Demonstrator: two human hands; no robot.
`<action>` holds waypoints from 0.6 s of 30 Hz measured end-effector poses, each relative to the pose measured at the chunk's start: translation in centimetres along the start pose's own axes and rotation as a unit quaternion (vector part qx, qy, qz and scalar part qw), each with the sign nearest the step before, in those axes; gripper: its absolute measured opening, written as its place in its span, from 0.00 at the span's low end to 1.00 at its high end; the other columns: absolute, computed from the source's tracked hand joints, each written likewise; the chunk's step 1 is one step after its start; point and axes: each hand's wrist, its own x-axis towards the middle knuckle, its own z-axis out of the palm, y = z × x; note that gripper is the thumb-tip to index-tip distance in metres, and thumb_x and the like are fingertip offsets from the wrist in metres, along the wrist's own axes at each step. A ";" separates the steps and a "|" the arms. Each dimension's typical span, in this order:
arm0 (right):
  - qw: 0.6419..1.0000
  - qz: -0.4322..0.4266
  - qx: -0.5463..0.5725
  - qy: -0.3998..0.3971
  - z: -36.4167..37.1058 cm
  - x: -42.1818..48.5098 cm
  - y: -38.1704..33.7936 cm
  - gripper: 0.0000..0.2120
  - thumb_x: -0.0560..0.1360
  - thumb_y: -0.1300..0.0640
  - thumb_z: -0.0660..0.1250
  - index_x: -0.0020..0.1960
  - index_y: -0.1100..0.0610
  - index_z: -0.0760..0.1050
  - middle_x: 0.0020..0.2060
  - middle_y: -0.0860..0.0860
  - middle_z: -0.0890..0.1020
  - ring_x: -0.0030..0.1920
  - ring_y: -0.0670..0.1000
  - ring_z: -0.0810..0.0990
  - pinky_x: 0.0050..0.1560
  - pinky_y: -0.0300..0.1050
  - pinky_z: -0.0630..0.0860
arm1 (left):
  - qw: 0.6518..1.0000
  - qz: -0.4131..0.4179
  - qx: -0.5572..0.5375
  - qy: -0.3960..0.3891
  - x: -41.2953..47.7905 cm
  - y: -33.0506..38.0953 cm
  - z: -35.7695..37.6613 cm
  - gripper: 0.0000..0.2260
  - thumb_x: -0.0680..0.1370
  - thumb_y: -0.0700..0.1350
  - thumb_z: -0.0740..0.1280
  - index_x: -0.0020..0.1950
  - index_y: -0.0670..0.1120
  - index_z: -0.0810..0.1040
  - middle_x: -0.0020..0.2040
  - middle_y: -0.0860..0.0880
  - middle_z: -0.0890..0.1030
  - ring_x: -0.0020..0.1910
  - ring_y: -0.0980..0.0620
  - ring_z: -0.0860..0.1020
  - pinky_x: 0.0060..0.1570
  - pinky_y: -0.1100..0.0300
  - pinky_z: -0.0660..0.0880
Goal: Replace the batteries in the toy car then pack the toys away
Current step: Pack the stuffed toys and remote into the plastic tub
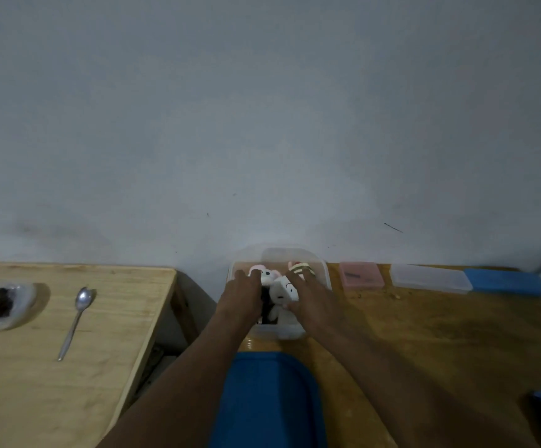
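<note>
- Packing stage: left hand (241, 294) and right hand (314, 300), fingers spread, press white plush toys (283, 291) into the clear plastic box (325, 273).
- Blue plastic lid (267, 399), at the box's 6 o'clock, not yet fitted; toy car not discernible.

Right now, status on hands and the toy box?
Left hand and right hand both down in the clear box, pressing on plush toys. Blue lid off, lying in front. Nothing blocking.

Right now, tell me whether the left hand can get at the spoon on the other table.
Probably yes. The left hand is busy in the clear box of plush toys, but the spoon lies uncovered on the left table, with only a gap between tables.
</note>
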 end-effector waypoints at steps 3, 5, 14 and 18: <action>0.999 -0.004 0.008 0.031 -0.8 -2.2 -0.4 0.26 0.74 0.56 0.68 0.70 0.49 0.65 0.69 0.52 0.68 0.64 0.54 0.72 0.56 0.47 0.74 | 0.999 0.005 0.004 0.032 -2.2 0.4 -0.3 0.16 0.79 0.44 0.63 0.67 0.44 0.68 0.60 0.40 0.72 0.53 0.42 0.76 0.52 0.52 0.76; 0.999 -0.001 0.003 0.033 -1.2 -4.0 -0.5 0.25 0.75 0.55 0.66 0.70 0.49 0.64 0.68 0.54 0.67 0.62 0.56 0.72 0.56 0.49 0.74 | 0.999 0.010 0.006 0.050 -4.1 0.9 -0.1 0.14 0.79 0.44 0.63 0.64 0.44 0.69 0.58 0.41 0.74 0.52 0.43 0.77 0.49 0.53 0.76; 1.000 0.017 0.007 -0.022 -0.5 -14.0 -0.3 0.19 0.76 0.49 0.66 0.64 0.52 0.68 0.64 0.56 0.70 0.59 0.57 0.72 0.54 0.48 0.72 | 0.999 -0.038 -0.004 0.027 -14.2 1.5 2.4 0.18 0.77 0.43 0.63 0.68 0.45 0.69 0.62 0.40 0.72 0.56 0.38 0.75 0.55 0.47 0.73; 0.994 0.057 0.018 -0.089 0.8 -18.3 -0.2 0.23 0.78 0.48 0.63 0.70 0.52 0.64 0.65 0.56 0.68 0.58 0.57 0.72 0.53 0.48 0.72 | 0.996 -0.087 -0.003 -0.012 -18.4 0.1 4.0 0.19 0.79 0.45 0.63 0.70 0.45 0.68 0.64 0.40 0.70 0.60 0.38 0.74 0.58 0.48 0.72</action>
